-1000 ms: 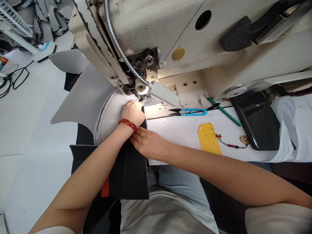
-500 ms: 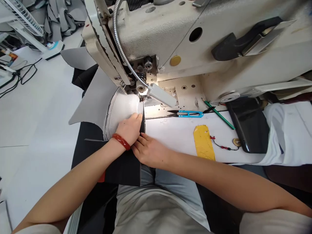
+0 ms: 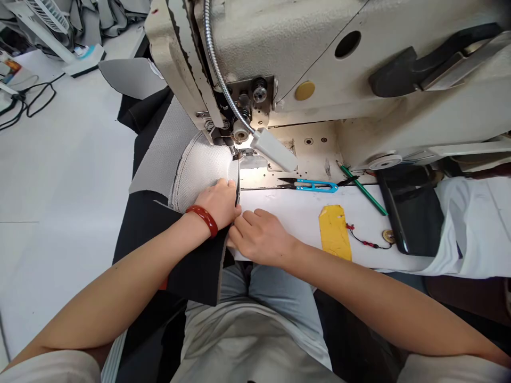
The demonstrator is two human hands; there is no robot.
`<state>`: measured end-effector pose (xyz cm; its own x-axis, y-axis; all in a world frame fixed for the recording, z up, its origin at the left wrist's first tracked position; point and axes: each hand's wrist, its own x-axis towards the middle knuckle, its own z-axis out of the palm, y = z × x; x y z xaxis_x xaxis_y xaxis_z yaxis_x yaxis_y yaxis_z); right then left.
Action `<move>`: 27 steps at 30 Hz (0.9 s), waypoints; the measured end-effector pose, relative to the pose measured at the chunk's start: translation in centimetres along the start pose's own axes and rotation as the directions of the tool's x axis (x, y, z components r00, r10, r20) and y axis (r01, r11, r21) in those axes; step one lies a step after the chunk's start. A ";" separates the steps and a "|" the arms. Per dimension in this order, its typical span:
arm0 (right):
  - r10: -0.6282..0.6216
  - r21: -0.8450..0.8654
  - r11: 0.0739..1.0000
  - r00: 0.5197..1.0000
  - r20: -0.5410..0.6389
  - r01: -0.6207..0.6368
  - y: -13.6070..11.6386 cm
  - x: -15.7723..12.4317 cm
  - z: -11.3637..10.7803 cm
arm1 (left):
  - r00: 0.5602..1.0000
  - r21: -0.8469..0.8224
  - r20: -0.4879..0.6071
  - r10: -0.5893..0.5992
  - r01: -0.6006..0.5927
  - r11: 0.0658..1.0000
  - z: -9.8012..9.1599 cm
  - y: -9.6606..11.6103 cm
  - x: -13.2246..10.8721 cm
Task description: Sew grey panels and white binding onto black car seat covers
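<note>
Under the needle area of a cream sewing machine [image 3: 311, 64] lies a light grey mesh piece [image 3: 203, 165] with a stitched curved edge. My left hand [image 3: 219, 205], with a red bangle at the wrist, presses on the mesh near its right edge, fingers curled around that edge. Close beside it, my right hand [image 3: 257, 234] has its fingers bent and pinched on the edge of the black fabric [image 3: 195, 266]. The black fabric hangs over the table's front edge. A white lamp [image 3: 274, 150] lights the needle area.
Blue thread snips [image 3: 315, 185], a green pencil [image 3: 367, 195], a yellow tag [image 3: 334, 231], a beaded cord [image 3: 371, 244] and a black phone [image 3: 415, 213] lie to the right. White cloth [image 3: 479, 223] is beyond them. More grey fabric [image 3: 131, 77] spreads at the back left.
The view has shifted. My right hand has curled its fingers more and moved slightly right of my left hand. The black fabric's right edge has turned, and the grey pieces have shifted.
</note>
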<state>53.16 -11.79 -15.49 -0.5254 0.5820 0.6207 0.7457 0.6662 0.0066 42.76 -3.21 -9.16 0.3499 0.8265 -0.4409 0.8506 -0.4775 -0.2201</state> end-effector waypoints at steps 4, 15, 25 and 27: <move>-0.020 0.080 0.997 0.989 0.149 0.008 0.8 -1.4 0.7 | 0.998 0.025 -0.064 0.020 -0.018 1.000 0.5 0.1 0.0; 0.021 0.160 0.983 0.926 0.377 -0.088 2.4 -0.2 1.2 | 0.978 -0.064 -0.210 0.013 -0.027 0.998 1.1 -0.3 2.6; 0.064 0.109 0.988 0.929 0.365 -0.111 4.2 0.6 2.6 | 0.950 -0.075 -0.299 -0.086 0.067 0.995 0.1 0.1 4.2; 0.051 0.136 0.985 0.936 0.348 -0.105 3.9 0.3 2.5 | 0.953 -0.076 -0.263 -0.152 0.137 0.988 -0.1 0.5 3.5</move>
<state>54.92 -7.84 -17.20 -0.5959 0.7413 0.3088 0.7341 0.6588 -0.1648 44.44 -0.54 -10.68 0.3072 0.9384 -0.1580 0.9179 -0.3360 -0.2110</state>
